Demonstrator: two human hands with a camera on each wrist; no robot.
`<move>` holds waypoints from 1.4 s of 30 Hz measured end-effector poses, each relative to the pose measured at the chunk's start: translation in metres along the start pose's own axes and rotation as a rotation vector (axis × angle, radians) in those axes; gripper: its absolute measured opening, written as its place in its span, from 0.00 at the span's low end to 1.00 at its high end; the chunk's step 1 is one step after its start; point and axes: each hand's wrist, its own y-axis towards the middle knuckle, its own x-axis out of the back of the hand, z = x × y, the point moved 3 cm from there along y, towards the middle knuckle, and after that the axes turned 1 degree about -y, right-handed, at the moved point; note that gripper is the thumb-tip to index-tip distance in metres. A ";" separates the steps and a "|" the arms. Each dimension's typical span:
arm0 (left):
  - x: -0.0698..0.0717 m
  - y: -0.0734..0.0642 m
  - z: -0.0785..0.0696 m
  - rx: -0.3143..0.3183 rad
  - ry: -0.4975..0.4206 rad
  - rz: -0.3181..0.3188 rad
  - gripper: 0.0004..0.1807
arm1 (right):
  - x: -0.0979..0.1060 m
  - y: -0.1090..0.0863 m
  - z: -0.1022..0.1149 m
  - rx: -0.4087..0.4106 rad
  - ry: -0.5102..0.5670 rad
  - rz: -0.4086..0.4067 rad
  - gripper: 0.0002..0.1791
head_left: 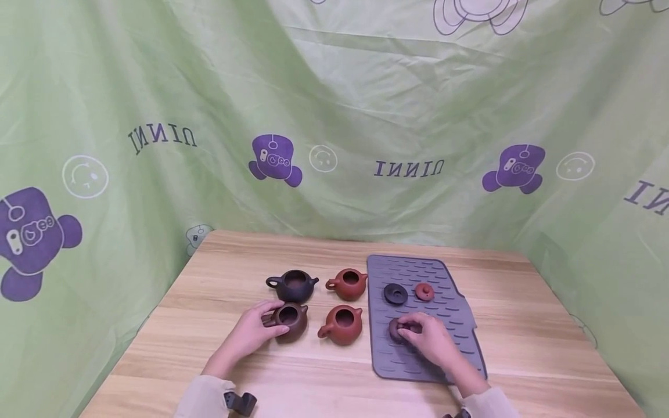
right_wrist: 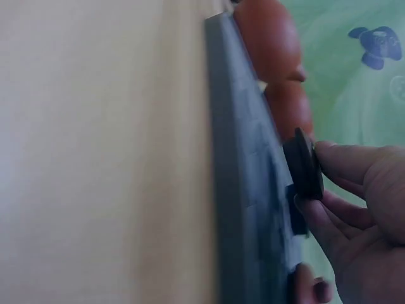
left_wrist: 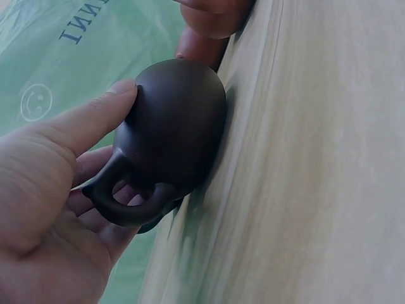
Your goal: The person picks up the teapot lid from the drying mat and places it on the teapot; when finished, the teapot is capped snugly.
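My left hand (head_left: 259,326) holds a dark brown lidless teapot (head_left: 294,325) on the table, thumb on one side of its body and fingers on the other. The teapot's looped handle (left_wrist: 120,206) points toward the palm in the left wrist view. My right hand (head_left: 430,337) pinches a brown teapot lid (right_wrist: 304,166) between thumb and fingers, close over the grey mat (head_left: 384,360). Whether that lid touches the mat I cannot tell. Beyond it on the mat lie a black lid (head_left: 395,294) and a red lid (head_left: 424,291).
Behind the brown teapot stands a black lidless teapot (head_left: 295,287). Two red lidless teapots, a rear one (head_left: 349,284) and a front one (head_left: 342,325), stand between it and the mat. A green printed curtain (head_left: 334,203) hangs around the wooden table (head_left: 292,383).
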 end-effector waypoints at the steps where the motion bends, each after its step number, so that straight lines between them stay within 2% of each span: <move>1: 0.000 0.000 0.000 -0.002 -0.003 0.002 0.32 | 0.002 0.002 0.004 -0.004 0.002 0.002 0.09; 7: 0.002 -0.003 -0.001 0.007 -0.006 0.013 0.32 | 0.007 0.017 0.035 0.007 0.043 0.010 0.09; 14: 0.002 -0.002 -0.002 0.003 -0.019 0.025 0.32 | -0.004 0.035 0.069 0.068 0.140 0.025 0.09; 27: 0.002 -0.001 0.000 -0.007 -0.019 0.021 0.31 | -0.054 0.053 0.128 0.222 0.202 0.155 0.07; 31: 0.002 0.000 0.001 -0.011 -0.025 0.025 0.31 | -0.070 0.057 0.143 0.246 0.231 0.179 0.08; 42: 0.001 0.000 0.002 -0.020 -0.053 0.031 0.28 | -0.103 0.063 0.167 0.196 0.224 0.258 0.06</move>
